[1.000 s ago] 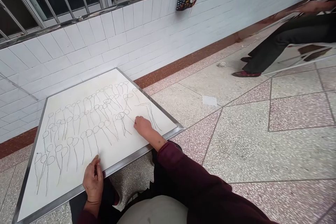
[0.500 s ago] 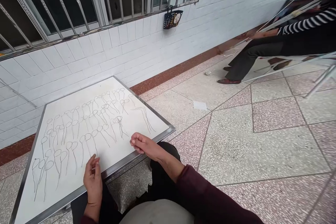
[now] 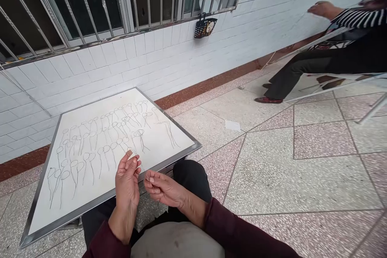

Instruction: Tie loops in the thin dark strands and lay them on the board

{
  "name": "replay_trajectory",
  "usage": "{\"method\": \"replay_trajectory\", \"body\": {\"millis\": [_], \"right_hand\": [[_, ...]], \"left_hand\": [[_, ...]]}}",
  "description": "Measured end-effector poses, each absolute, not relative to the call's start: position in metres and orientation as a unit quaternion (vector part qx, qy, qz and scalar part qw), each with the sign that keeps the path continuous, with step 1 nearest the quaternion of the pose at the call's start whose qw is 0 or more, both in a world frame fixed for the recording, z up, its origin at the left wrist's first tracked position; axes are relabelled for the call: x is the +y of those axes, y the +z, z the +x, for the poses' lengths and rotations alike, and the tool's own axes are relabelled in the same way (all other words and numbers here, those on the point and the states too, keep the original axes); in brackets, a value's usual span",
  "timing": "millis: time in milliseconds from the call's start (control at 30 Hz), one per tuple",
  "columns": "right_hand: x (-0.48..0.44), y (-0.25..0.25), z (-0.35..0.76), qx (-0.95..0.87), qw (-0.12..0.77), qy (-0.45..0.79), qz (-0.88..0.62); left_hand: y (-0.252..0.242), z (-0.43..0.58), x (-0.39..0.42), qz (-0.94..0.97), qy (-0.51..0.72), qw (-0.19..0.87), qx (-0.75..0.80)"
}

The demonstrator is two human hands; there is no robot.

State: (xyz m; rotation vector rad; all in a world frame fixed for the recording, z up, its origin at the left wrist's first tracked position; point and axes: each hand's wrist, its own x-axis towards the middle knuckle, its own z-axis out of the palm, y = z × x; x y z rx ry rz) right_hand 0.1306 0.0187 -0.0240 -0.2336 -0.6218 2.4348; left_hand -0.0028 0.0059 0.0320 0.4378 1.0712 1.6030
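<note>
A white board [image 3: 169,129] in a metal frame rests on my lap, tilted toward the tiled wall. Rows of thin dark looped strands [image 3: 99,145] lie on it. My left hand [image 3: 127,181] is held upright over the board's near edge, fingertips pressed together. My right hand [image 3: 163,187] hovers just beside it, off the board's edge, palm up, with its fingers curled in a pinch. The two hands' fingertips almost meet. Whatever they pinch is too fine to see.
Another person sits at the far right with a raised hand [image 3: 323,8], a striped sleeve and a similar board [image 3: 329,82] on the lap. A small dark basket [image 3: 204,27] hangs from the window bars. A white scrap [image 3: 232,125] lies on the terrazzo floor.
My right hand left the strands at the board's right side and drew back to the near edge. My left hand lifted off the frame to meet it. The view tilted up.
</note>
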Motion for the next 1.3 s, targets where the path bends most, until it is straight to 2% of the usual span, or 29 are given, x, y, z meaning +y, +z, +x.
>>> {"method": "replay_trajectory", "body": {"millis": [300,400,533,667,1100,1300], "right_hand": [[0.009,-0.031,0.122,-0.360,0.304,0.872,-0.133],[0.014,-0.023,0.127,-0.457,0.350,0.797,-0.182],[0.025,0.003,0.135,-0.487,0.435,0.721,-0.232],[0.031,0.024,0.135,-0.521,0.449,0.678,-0.259],[0.026,0.023,0.135,-0.523,0.405,0.698,-0.273],[0.026,0.018,0.132,-0.474,0.423,0.720,-0.279]], "left_hand": [[0.037,0.001,-0.007,0.252,0.695,0.488,0.464],[0.037,0.002,-0.011,0.280,0.690,0.461,0.482],[0.033,0.001,-0.018,0.327,0.672,0.439,0.499],[0.029,0.001,-0.025,0.382,0.635,0.439,0.508],[0.031,0.001,-0.034,0.423,0.577,0.479,0.508],[0.023,-0.001,-0.033,0.389,0.602,0.505,0.481]]}}
